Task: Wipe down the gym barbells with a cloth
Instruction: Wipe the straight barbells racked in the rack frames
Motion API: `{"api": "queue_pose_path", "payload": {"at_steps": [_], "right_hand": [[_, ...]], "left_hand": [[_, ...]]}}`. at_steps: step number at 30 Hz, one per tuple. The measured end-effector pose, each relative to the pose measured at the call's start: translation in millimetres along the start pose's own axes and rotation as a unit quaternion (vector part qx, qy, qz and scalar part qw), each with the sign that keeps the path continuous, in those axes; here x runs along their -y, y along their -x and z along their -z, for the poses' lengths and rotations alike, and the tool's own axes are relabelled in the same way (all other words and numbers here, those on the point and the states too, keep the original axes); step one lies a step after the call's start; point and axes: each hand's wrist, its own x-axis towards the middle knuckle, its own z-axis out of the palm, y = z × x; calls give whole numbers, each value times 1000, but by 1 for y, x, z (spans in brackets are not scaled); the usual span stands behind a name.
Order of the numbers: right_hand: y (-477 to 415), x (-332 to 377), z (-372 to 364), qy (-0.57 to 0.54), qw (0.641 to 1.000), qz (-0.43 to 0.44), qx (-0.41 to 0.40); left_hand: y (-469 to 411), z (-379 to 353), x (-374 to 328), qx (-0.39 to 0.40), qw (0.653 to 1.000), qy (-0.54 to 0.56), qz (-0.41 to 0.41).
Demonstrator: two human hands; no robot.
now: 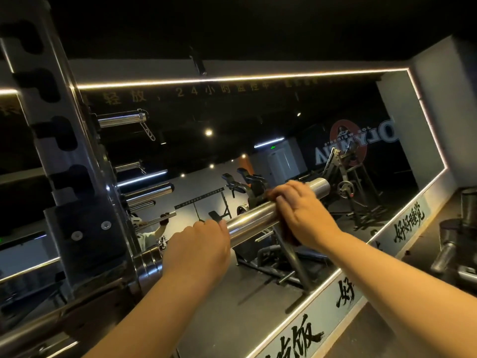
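Observation:
A shiny steel barbell sleeve (251,218) runs from the rack at lower left up to its free end at centre right. My left hand (198,244) grips the sleeve near its inner collar. My right hand (299,210) is wrapped over the sleeve close to the free end and holds a dark cloth (289,235) against the metal. The cloth shows only as a dark fold under the palm and above the fingers.
A grey perforated rack upright (59,140) stands at left with chrome pegs (121,118) sticking out. A large wall mirror (284,130) edged with a light strip faces me and reflects gym machines. Dark metal weights (462,228) sit on a ledge at right.

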Motion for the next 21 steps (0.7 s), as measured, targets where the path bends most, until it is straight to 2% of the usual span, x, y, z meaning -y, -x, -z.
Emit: {"api": "queue_pose_path", "payload": {"at_steps": [2,4,6,9,12,14,17,19,21], "right_hand": [[-9,-16,3,-5,997,-64,-43],[-12,-12,-5,16,993,-94,-74],[-6,10,-19,34,994,-61,-87],[20,39,-27,-37,999,23,-22],[14,20,-10,-8,996,76,39],[2,-11,2,4,999,41,27],[-11,-36,9,-2,996,-60,-64],[-9,-20,-5,12,991,-67,-111],[2,8,-21,-36,993,-61,-91]], "left_hand": [[0,0,-1,-1,1000,-7,0],[-3,0,-2,3,1000,-7,6],[-8,1,-2,6,1000,-9,18],[-14,0,-6,6,1000,-9,14],[-15,-3,-8,-5,1000,-13,6],[-14,-4,-8,-13,1000,-14,16],[-14,-6,-9,-18,999,-2,36],[-15,-8,-10,-24,998,8,50],[-16,-9,-10,-31,998,10,58]]}}
